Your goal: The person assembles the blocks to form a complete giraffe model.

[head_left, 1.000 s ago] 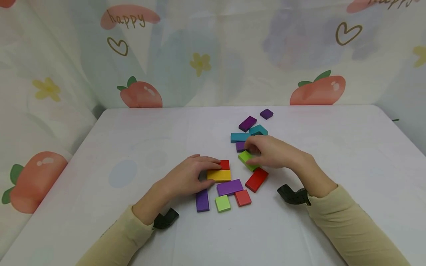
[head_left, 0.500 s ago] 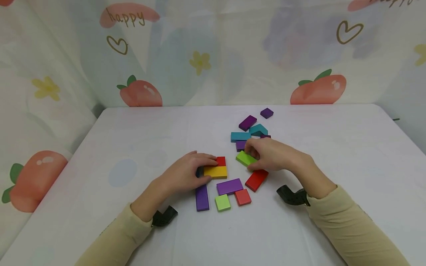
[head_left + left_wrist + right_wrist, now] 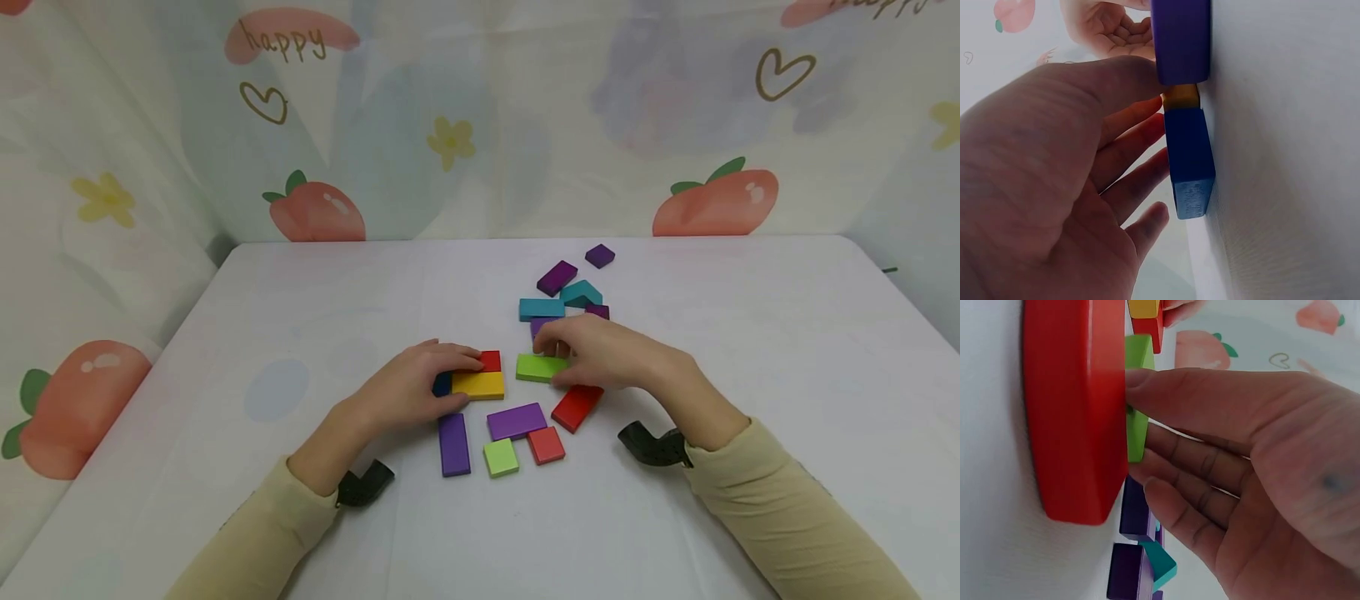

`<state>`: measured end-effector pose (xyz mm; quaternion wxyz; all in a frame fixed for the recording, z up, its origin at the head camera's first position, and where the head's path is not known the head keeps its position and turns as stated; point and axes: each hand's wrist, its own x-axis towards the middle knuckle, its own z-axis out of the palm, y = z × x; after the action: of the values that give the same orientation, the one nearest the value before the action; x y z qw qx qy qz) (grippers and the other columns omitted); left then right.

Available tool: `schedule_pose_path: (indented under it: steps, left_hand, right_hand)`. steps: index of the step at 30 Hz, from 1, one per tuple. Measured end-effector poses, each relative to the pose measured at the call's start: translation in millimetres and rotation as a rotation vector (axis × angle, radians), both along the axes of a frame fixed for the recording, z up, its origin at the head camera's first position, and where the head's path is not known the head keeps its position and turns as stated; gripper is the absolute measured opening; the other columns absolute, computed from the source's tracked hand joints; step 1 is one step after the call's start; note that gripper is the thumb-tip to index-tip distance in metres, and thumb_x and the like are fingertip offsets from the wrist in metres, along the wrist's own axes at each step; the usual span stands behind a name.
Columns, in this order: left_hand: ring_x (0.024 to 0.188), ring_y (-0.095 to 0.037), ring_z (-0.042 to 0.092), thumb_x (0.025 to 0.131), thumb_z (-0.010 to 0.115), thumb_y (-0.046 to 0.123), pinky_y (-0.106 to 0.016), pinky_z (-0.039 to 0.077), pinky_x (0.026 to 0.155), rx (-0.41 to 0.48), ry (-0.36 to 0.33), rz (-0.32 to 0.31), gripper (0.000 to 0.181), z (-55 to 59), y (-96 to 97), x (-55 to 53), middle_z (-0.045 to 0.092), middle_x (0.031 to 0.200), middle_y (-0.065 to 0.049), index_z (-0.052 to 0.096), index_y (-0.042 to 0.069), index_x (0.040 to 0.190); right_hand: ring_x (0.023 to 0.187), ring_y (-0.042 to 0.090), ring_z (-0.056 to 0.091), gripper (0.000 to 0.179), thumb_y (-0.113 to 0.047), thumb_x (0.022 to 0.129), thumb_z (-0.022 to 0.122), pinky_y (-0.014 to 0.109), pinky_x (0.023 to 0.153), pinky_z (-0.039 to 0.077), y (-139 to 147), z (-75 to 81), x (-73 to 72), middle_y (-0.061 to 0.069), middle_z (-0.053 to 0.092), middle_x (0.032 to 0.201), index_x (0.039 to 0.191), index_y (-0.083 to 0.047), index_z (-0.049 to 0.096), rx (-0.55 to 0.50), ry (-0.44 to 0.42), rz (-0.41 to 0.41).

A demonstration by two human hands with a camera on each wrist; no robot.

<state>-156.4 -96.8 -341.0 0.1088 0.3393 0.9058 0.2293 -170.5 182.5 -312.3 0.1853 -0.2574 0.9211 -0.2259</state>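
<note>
My left hand (image 3: 412, 379) spans a flat group of blocks: a yellow block (image 3: 483, 386), a red block (image 3: 492, 361) behind it, and a blue block (image 3: 1190, 147) at their left end. Its thumb lies at the yellow block's near side, its fingers over the far side; the hand covers part of the red and blue blocks. Just right of that group, my right hand (image 3: 611, 350) pinches a long light green block (image 3: 530, 367) between thumb and fingers, a small gap from the yellow one. In the right wrist view a larger red block (image 3: 1075, 412) stands before the thumb.
Nearer me lie a purple block (image 3: 453, 446), another purple block (image 3: 517, 422), a small green block (image 3: 501, 458) and a small red block (image 3: 547, 447). Behind the right hand are a teal block (image 3: 542, 309), a teal notched block (image 3: 581, 293) and several dark purple ones.
The left hand has slid the yellow, red and blue blocks left and slightly away. The right hand has turned the long green block from slanted to nearly crosswise and drawn it left.
</note>
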Motion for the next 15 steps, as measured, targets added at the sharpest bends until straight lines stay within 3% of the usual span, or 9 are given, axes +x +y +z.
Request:
schedule_pose_path:
  steps: [7, 15]
  left_hand:
    - [0.135, -0.022, 0.049, 0.094, 0.073, 0.020, -0.045, 0.032, 0.116, 0.010, -0.014, 0.007, 0.042, -0.4, -1.2, 0.4, 0.058, 0.141, -0.002, 0.066, 0.013, 0.135]
    - [0.135, -0.022, 0.048, 0.094, 0.073, 0.020, -0.045, 0.040, 0.111, 0.020, -0.025, 0.013, 0.043, -1.6, -2.0, 0.5, 0.058, 0.142, -0.001, 0.066, 0.014, 0.136]
  right_hand:
    - [0.107, 0.023, 0.060, 0.034, -0.012, 0.089, 0.079, 0.039, 0.091, 0.055, -3.4, -0.8, 2.9, 0.000, 0.067, 0.111, 0.122, -0.010, 0.070, -0.018, -0.032, 0.033]
    - [0.094, 0.017, 0.060, 0.035, -0.014, 0.087, 0.081, 0.029, 0.076, 0.055, -5.9, -1.6, 3.7, -0.003, 0.066, 0.100, 0.120, -0.014, 0.072, -0.025, -0.036, 0.075]
